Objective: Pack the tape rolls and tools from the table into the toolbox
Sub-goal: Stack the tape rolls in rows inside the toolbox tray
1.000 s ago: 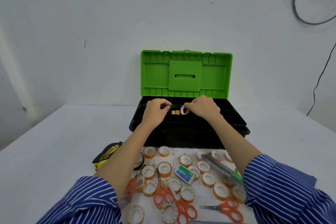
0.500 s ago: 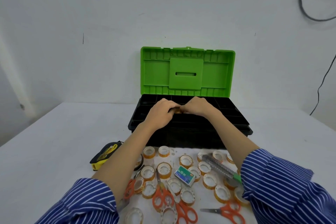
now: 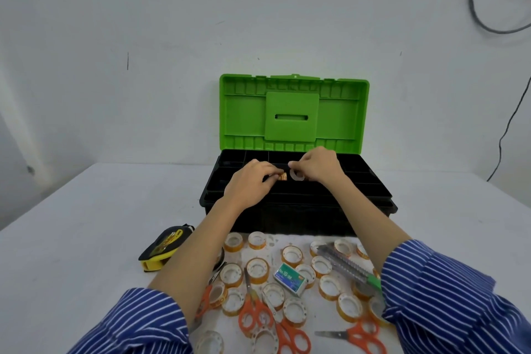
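Now | right hand (image 3: pixel 316 165) fingers pinch a tape roll (image 3: pixel 296 175) upright over the toolbox (image 3: pixel 298 210) tray, likely to slot it beside packed rolls | left hand (image 3: pixel 251 185) fingers curled there, steadying them | many rolls remain on desk (image 3: pixel 86 238)

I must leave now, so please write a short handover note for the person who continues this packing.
Left hand: pinching small orange tape rolls over the tray of the black toolbox with green lid.
Right hand: holding a whitish tape roll beside them.
Done: a few rolls in the tray.
Left: many orange-rimmed tape rolls, orange-handled scissors, yellow tape measure, green utility knife, staple box.
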